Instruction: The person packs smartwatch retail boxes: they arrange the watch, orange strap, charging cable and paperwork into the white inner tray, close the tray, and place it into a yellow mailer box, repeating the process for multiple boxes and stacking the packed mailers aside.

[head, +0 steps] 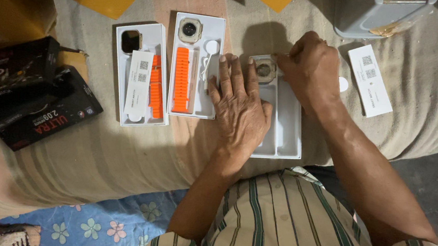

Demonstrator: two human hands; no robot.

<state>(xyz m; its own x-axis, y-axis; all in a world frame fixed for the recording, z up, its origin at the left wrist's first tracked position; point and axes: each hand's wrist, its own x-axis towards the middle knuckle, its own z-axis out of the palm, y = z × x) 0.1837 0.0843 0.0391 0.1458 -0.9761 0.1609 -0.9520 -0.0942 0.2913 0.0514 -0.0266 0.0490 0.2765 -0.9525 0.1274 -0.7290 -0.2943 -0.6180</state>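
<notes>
Here watch body (265,69) between both hands, in white tray (287,124).

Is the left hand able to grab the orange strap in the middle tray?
Probably yes. The left hand lies flat right beside the middle tray, and the orange strap lies uncovered in it, nothing between them.

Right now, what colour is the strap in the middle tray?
Orange; the strap lies in the middle white tray, clearest in the head view.
</notes>
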